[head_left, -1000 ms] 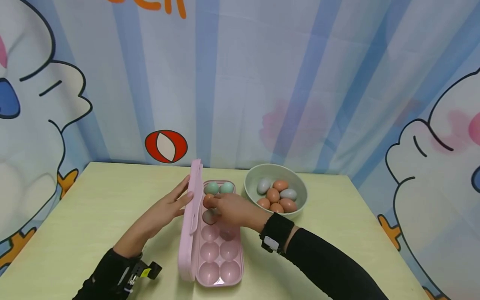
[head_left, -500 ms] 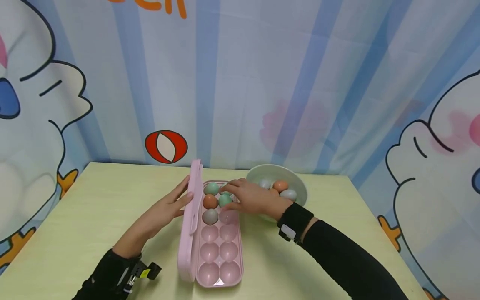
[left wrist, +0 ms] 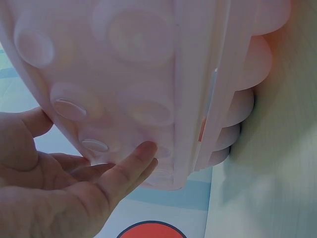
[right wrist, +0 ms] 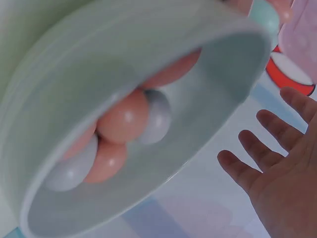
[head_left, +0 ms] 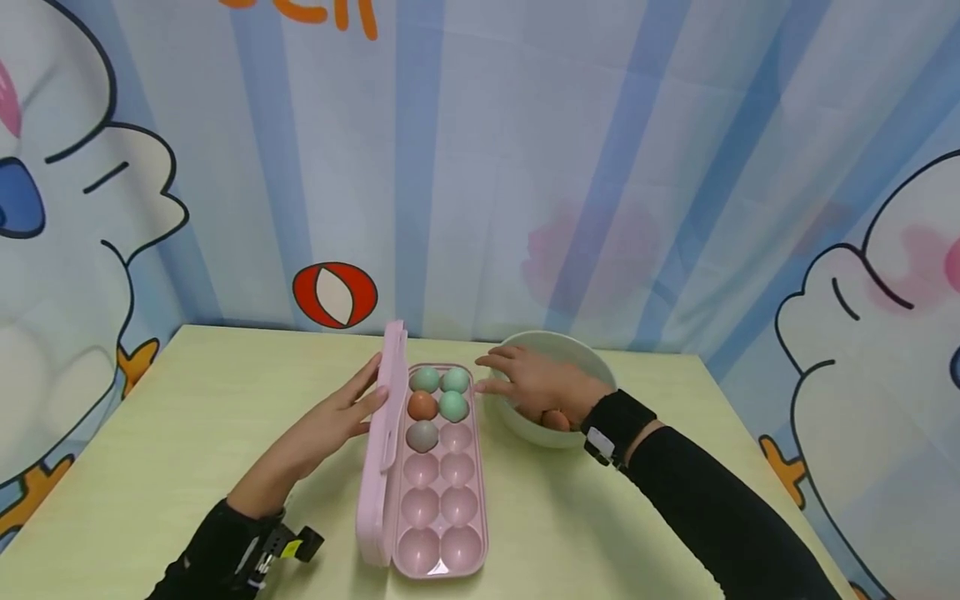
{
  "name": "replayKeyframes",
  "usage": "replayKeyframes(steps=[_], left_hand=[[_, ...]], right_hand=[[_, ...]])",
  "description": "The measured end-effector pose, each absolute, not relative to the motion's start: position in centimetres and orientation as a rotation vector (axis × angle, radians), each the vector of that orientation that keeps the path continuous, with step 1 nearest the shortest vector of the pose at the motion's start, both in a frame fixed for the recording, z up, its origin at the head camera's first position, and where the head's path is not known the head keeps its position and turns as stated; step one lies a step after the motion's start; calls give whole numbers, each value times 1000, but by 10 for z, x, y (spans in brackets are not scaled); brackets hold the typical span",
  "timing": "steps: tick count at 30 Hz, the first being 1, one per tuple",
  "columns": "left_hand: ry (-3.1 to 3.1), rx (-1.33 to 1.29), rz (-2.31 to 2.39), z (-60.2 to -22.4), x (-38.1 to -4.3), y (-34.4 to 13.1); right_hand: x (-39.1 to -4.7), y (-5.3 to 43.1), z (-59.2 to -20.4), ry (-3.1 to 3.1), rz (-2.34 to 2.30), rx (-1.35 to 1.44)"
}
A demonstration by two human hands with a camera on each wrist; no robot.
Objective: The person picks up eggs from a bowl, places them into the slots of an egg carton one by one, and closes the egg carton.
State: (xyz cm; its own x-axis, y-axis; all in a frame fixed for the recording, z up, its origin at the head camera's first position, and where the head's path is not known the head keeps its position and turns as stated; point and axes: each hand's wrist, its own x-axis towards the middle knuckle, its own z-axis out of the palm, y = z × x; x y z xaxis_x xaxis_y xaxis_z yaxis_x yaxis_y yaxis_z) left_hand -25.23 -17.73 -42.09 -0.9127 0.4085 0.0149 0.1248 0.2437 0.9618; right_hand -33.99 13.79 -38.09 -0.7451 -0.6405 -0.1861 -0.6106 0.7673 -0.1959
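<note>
A pink plastic egg box (head_left: 450, 554) stands on the table with its lid (head_left: 372, 500) raised on the left. My left hand (head_left: 337, 421) holds that lid, fingers against the outer face and thumb at the upper edge; the left wrist view shows the fingertips (left wrist: 146, 148) on it. In the back cups sit three green eggs (head_left: 453, 406), a brown egg (head_left: 422, 406) and a grey egg (head_left: 422, 435); the nearer cups hold none. My right hand (head_left: 543, 383) is over the pale green bowl (head_left: 525, 429), fingers spread and holding nothing. Brown eggs (right wrist: 124, 119) and grey eggs (right wrist: 156, 119) lie inside, partly hidden.
The pale yellow table (head_left: 240, 400) carries the box in the middle, with the bowl to its right near the back edge. Behind hangs a blue and white printed curtain (head_left: 487, 167).
My right hand has left the egg box and moved right, over the bowl. A green egg now shows in the second row where the hand was. My left hand stays on the lid.
</note>
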Motion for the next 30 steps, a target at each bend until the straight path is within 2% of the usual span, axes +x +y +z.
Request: replayKeyframes(steps=[4, 10, 13, 17, 23, 30], left_hand=[[2278, 496, 1723, -422, -251, -178], [2274, 486, 1727, -423, -252, -179], [2270, 473, 1726, -424, -253, -179], [2267, 452, 1726, -424, -253, -178], [2261, 467, 1738, -425, -253, -179], [2251, 482, 1750, -425, -255, -180]], right_hand=[[-350, 147, -381, 2704, -194, -1003], [-361, 161, -384, 2683, 37, -1235], [-366, 165, -386, 2690, 79, -1249], [-375, 167, -391, 2731, -19, -1004], [-381, 165, -399, 2767, 125, -733], [-371, 161, -400, 2695, -240, -429]])
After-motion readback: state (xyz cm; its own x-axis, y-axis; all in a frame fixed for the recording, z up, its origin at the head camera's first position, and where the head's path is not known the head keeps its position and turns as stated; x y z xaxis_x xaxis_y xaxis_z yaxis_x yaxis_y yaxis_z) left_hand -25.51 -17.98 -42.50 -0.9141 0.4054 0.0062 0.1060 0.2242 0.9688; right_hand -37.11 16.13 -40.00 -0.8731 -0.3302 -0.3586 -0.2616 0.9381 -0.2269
